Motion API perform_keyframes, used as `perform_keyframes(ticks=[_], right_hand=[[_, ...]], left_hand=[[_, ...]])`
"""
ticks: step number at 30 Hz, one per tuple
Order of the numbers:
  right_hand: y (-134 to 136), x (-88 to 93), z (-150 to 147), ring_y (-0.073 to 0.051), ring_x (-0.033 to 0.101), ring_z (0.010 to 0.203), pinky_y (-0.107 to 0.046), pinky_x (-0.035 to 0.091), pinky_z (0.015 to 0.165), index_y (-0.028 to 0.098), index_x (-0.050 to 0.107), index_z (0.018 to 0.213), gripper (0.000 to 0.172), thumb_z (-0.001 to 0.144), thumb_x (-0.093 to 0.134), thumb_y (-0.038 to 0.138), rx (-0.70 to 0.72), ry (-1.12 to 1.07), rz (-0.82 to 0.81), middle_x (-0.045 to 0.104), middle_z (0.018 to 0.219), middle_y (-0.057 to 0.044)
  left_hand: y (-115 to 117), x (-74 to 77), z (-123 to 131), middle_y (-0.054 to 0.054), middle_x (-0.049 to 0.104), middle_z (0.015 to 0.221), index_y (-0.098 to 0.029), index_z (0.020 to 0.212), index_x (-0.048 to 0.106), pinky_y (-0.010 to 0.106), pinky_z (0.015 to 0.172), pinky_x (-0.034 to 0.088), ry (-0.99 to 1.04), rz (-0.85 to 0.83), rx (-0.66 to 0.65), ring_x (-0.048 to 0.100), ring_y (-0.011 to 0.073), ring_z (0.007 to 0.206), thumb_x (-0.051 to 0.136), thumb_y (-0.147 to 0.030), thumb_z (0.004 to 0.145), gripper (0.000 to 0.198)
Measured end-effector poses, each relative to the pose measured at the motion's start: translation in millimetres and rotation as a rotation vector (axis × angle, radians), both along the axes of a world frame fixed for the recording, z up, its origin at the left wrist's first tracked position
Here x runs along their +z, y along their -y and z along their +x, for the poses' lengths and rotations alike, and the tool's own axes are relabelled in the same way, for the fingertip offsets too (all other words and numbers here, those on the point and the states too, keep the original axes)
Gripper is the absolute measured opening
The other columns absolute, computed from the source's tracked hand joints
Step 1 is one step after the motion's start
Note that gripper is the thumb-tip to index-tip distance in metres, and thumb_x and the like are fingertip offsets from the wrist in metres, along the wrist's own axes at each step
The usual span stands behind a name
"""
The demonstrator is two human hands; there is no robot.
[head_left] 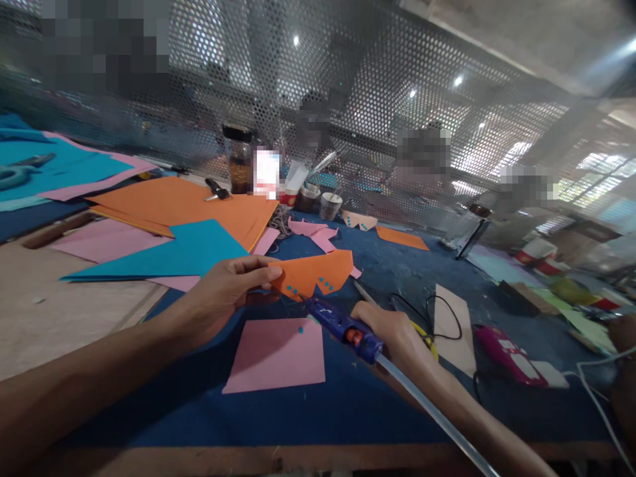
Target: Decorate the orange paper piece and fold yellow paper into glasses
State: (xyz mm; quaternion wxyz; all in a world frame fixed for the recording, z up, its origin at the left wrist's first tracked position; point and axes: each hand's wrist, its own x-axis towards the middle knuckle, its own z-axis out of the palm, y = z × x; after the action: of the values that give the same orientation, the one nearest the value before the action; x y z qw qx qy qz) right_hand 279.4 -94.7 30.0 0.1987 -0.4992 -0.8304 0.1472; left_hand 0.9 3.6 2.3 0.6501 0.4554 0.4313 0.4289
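Note:
My left hand [233,295] pinches the left end of an orange paper cutout [318,268], holding it above the table. The cutout has a notched lower edge and small blue dots on both sides of the notch. My right hand [385,324] grips a blue glue gun [342,328], its tip at the cutout's lower edge. A long clear glue stick [432,411] sticks out of its rear. Below lies a pink paper sheet [278,358] with a tiny blue piece [301,329] on it. Scissors with yellow handles [428,341] lie partly hidden behind my right hand.
Orange sheets [183,205] and folded blue paper [199,252] lie at left. Behind stand a dark-lidded jar [237,159] and small cups [330,205] against a perforated metal screen [368,99]. At right are a magenta phone-like object [511,354], a beige sheet [452,318] and a white cable [593,404].

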Motion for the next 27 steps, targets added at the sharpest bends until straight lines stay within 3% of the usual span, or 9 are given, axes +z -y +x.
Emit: perform_keyframes(ticks=[14,20,27], right_hand=[[0,-3.6,0,-0.013,0.05,0.066,-0.026,0.028,0.063,0.022,0.053,0.091,0.005,0.09,0.055,0.018,-0.029,0.01,0.003,0.055,0.079,0.004],[1,3.1,-1,-0.014,0.056,0.067,-0.025,0.032,0.063,0.023,0.056,0.092,0.008,0.09,0.06,0.017,-0.026,-0.027,-0.01,0.061,0.08,0.003],[-7,-7.7,1,-0.013,0.061,0.065,-0.023,0.037,0.06,0.023,0.061,0.09,0.013,0.084,0.069,0.014,-0.014,-0.138,0.048,0.066,0.08,0.003]], left_hand=[[0,0.6,1,0.001,0.077,0.085,-0.022,0.083,0.078,0.027,0.073,0.06,0.0,-0.003,0.005,0.071,0.0163,0.079,0.093,-0.04,0.068,0.028],[0,0.6,0,0.0,0.077,0.085,-0.022,0.083,0.078,0.028,0.076,0.059,0.007,-0.002,0.0,0.071,0.0157,0.08,0.091,-0.041,0.073,0.025],[0,0.7,0,0.0,0.076,0.084,-0.022,0.083,0.078,0.027,0.077,0.058,0.023,0.008,-0.007,0.07,0.0154,0.081,0.09,-0.042,0.075,0.025]])
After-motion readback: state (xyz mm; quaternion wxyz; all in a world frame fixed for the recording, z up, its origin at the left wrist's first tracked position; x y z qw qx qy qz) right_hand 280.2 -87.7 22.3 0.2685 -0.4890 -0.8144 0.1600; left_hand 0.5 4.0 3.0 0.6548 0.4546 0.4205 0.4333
